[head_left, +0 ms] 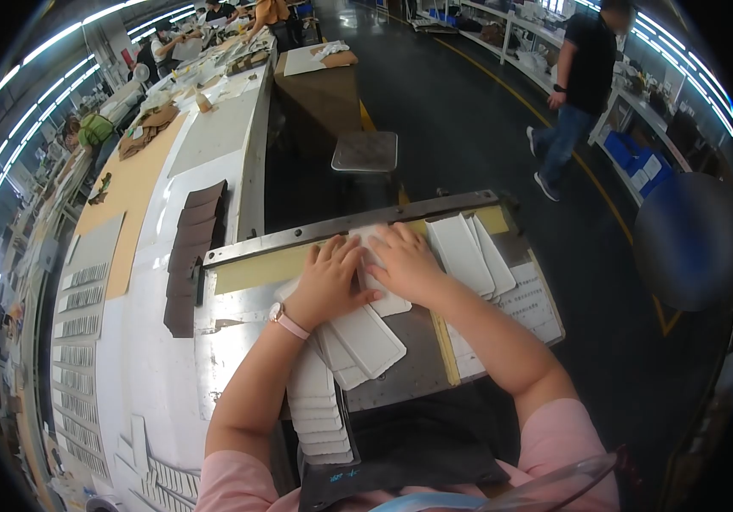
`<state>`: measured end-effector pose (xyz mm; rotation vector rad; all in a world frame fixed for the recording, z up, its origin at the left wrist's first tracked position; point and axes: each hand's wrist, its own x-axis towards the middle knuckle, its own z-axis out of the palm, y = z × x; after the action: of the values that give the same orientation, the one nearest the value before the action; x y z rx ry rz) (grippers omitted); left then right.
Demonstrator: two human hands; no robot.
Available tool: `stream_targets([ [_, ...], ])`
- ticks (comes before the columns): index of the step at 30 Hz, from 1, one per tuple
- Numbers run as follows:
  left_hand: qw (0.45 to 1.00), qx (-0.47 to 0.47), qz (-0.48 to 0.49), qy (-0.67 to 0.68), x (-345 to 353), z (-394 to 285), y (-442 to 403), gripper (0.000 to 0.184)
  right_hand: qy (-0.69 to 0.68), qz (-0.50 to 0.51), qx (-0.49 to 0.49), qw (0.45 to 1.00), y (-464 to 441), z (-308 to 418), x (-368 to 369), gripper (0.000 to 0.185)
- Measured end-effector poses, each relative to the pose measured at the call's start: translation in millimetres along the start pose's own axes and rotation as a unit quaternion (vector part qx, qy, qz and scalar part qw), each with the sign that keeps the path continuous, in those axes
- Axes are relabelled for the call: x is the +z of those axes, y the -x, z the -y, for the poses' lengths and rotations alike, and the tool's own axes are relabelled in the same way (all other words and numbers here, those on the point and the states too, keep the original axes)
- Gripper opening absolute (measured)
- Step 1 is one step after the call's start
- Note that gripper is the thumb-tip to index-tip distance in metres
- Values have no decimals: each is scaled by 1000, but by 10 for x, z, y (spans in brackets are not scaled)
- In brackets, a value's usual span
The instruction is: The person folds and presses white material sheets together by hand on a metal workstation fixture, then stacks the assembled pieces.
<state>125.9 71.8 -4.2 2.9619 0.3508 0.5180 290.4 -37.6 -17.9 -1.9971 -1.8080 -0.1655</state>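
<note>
Both hands are at a metal-topped work plate [238, 341] with a steel bar [272, 229] along its far edge. My left hand [330, 277], wearing a watch [276, 312], lies with its fingers apart on the left side of a white flat panel [394, 300]. My right hand [405, 263] rests on the same panel's right side, fingers spread, its tips close to the bar. The hands cover much of this panel. Several similar panels [368, 341] fan out below my left hand, beside an overlapping row [315, 410]. More white panels [460, 256] lie right of my right hand.
Overlapping dark brown pieces [191, 256] lie on the long table [140, 375] at left, near rows of grey strips [81, 328]. A stool [365, 152] and brown box [319, 98] stand ahead. A person [584, 77] walks in the right aisle beside shelves [665, 128].
</note>
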Motion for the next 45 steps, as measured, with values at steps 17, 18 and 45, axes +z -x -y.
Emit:
stream_targets([
  [17,998,20,-52,8,37,-9,30,57,10,-21,34,999,-17,24,-42,41],
  [18,999,19,-48,4,44,-18,37,56,34,-33,49,998,-5,32,-13,45],
  [45,962,-137,43,233,-358,159,62,23,-312,192,104,925,110,279,-548,45],
])
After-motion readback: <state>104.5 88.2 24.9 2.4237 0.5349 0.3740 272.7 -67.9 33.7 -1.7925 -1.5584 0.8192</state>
